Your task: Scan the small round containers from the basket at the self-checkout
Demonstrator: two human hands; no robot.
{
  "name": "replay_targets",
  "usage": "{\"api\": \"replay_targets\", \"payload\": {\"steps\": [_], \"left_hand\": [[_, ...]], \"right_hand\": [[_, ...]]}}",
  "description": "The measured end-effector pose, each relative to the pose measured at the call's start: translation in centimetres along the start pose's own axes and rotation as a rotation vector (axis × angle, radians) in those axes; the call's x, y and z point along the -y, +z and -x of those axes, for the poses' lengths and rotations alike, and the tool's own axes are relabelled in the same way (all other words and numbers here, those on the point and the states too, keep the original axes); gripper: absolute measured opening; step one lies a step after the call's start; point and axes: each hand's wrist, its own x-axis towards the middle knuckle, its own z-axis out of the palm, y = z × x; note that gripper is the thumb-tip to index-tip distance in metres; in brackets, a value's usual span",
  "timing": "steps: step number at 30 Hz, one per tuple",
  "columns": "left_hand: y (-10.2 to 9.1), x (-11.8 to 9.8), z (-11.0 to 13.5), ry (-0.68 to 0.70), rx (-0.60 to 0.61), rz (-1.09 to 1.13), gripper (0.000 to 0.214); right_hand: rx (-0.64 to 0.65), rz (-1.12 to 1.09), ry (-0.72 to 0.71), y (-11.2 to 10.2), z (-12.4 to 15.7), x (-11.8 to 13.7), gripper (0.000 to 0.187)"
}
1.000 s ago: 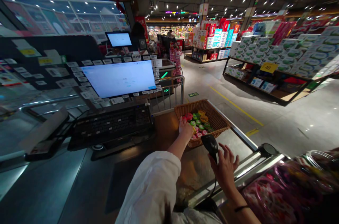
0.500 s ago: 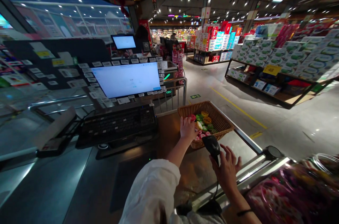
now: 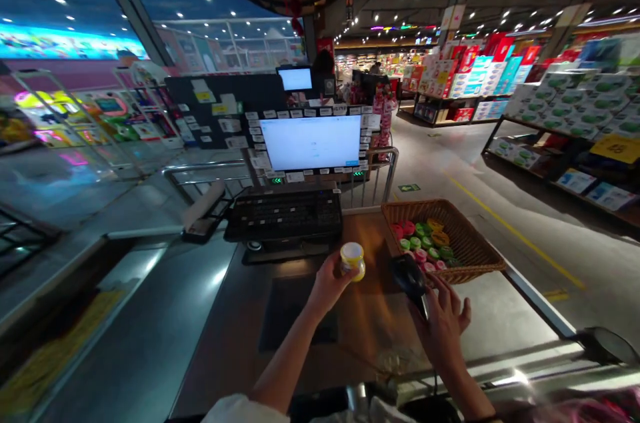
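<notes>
Between the fingers of my left hand (image 3: 327, 286) is a small yellow-and-white jar (image 3: 353, 260), held above the counter and tilted with its pale round end toward me. My right hand (image 3: 443, 316) grips a black handheld barcode scanner (image 3: 409, 276) by its handle, its head pointing left toward the jar but apart from it. A cable runs down from the scanner's handle. Just beyond the scanner stands a brown wicker basket (image 3: 475, 253) holding several small round containers (image 3: 425, 243) in pink, green and yellow.
A monitor (image 3: 311, 143) edged with small labels stands behind a black keyboard (image 3: 285, 213). The brown counter (image 3: 370, 316) carries a dark flat pad (image 3: 297, 313). A metal rail (image 3: 393, 173) borders the far side. Stocked shelves (image 3: 575, 110) stand across the aisle to the right.
My left hand has come out of the basket and moved left with the yellow-and-white jar. My right hand still holds the scanner. The view has turned left.
</notes>
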Motion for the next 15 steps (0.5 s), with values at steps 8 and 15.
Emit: {"api": "replay_targets", "payload": {"steps": [8, 15], "left_hand": [[-7.9, 5.4, 7.1, -0.201, -0.058, 0.384, 0.074], [-9.7, 7.7, 8.7, -0.343, -0.123, 0.333, 0.057]], "right_hand": [[0.136, -0.192, -0.185, 1.4, 1.2, 6.9, 0.039], [0.359, -0.389, -0.366, 2.3, 3.2, 10.4, 0.036]]}}
